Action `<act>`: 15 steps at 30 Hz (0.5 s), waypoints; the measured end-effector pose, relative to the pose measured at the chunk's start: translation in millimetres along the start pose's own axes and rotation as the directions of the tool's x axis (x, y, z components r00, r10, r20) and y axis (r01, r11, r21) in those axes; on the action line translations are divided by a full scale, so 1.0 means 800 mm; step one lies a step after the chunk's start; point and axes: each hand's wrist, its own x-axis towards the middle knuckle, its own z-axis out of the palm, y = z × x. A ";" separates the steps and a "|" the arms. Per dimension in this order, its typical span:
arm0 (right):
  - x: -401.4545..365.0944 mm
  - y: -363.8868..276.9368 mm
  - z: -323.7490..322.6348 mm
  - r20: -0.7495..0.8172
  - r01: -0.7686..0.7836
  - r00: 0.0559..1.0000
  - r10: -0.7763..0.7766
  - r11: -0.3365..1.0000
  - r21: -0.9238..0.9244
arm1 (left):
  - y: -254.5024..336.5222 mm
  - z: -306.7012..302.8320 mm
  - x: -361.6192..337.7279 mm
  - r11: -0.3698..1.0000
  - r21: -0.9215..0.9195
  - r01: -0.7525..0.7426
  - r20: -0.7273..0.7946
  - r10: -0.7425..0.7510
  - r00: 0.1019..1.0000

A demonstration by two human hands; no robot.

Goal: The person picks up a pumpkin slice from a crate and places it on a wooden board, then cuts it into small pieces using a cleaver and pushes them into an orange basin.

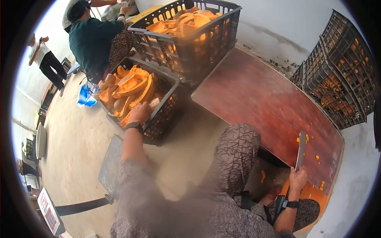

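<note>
My left hand reaches into a black plastic crate heaped with orange pumpkin slices. Its fingers are curled over a slice at the crate's near side, and their tips are partly hidden. On my right, my right hand is wrapped around the handle of a broad-bladed knife. The blade points away from me over the reddish board. Small orange scraps lie on the board near the knife.
Behind the near crate stands a larger black crate of pumpkin slices. Stacked crates line the right wall. A scale with a display is at lower left. A co-worker in a dark green top sits near a blue container.
</note>
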 end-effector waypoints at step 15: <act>-0.005 -0.006 -0.017 -0.036 -0.019 0.999 0.018 1.000 -0.014 | 0.019 -0.053 -0.031 0.996 0.022 -0.091 -0.643 0.084 0.761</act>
